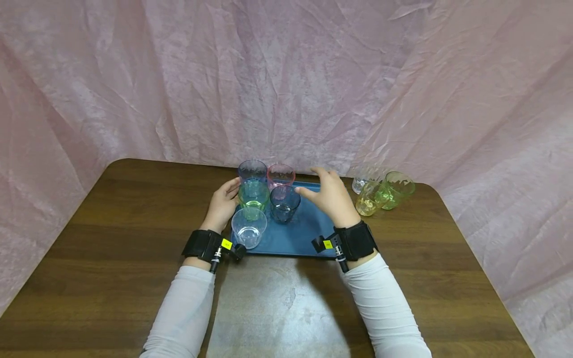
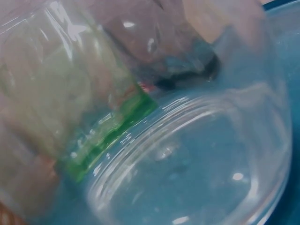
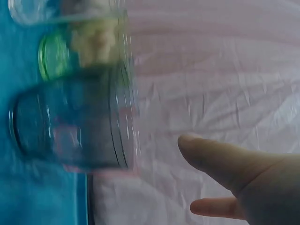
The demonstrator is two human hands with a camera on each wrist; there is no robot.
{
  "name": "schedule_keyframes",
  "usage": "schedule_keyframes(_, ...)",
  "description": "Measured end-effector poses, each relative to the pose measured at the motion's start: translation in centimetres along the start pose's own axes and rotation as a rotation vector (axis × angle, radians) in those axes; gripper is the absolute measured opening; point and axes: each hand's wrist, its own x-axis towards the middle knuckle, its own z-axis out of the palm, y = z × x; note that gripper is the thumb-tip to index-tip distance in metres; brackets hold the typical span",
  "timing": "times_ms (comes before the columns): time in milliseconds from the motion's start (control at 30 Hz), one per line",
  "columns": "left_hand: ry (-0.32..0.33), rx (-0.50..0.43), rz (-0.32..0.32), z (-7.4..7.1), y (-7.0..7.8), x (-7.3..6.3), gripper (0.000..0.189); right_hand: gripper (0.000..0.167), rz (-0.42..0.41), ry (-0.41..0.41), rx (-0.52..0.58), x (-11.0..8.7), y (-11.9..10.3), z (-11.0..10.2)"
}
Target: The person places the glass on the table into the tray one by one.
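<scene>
A blue tray [image 1: 297, 238] carries several tumblers: a blue glass [image 1: 252, 171], a pink glass [image 1: 281, 175], a green glass [image 1: 253, 199], a dark grey glass [image 1: 284, 205] and a clear glass [image 1: 249, 229]. My left hand [image 1: 222, 205] is at the tray's left side, fingers beside the green glass; whether they touch it I cannot tell. In the left wrist view, the clear glass [image 2: 187, 159] fills the foreground and blurs what lies behind. To the right of the dark grey glass, my right hand [image 1: 332, 196] holds nothing, thumb and fingers spread apart.
Right of the tray, a clear glass [image 1: 359, 184], a yellow glass [image 1: 369, 201] and a green glass [image 1: 400, 189] stand close together on the wooden table [image 1: 116, 248]. A pale grey mat [image 1: 277, 308] lies in front of the tray. Behind hangs a pink curtain [image 1: 268, 89].
</scene>
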Motion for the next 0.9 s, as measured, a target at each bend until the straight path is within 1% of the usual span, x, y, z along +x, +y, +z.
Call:
schedule_keyframes(133, 0.001, -0.002, 0.002, 0.0, 0.0, 0.0, 0.061, 0.069, 0.02, 0.053, -0.006, 0.6, 1.5, -1.2)
schedule_keyframes(267, 0.004, 0.001, 0.007, 0.0, 0.0, 0.0, 0.061, 0.06, 0.052, 0.15, -0.004, 1.1, 3.0, -2.3)
schedule_keyframes(400, 0.008, -0.008, 0.016, 0.1, -0.3, 0.1, 0.059, 0.054, 0.129, 0.257, 0.001, 1.1, 4.6, -2.8)
schedule_keyframes(500, 0.008, -0.014, 0.019, 0.1, -0.5, 0.2, 0.059, 0.051, 0.201, 0.306, 0.007, 1.1, 5.9, -3.1)
schedule_keyframes(600, 0.01, -0.011, 0.014, 0.1, -0.7, 0.2, 0.059, 0.05, 0.263, 0.32, 0.015, 1.1, 7.0, -3.5)
schedule_keyframes(700, 0.014, -0.003, 0.009, 0.0, -0.7, 0.2, 0.06, 0.049, 0.304, 0.311, 0.012, 1.0, 7.8, -3.7)
schedule_keyframes(900, 0.015, 0.004, 0.016, -0.2, -0.6, 0.1, 0.061, 0.049, 0.321, 0.292, -0.001, 1.0, 8.8, -3.6)
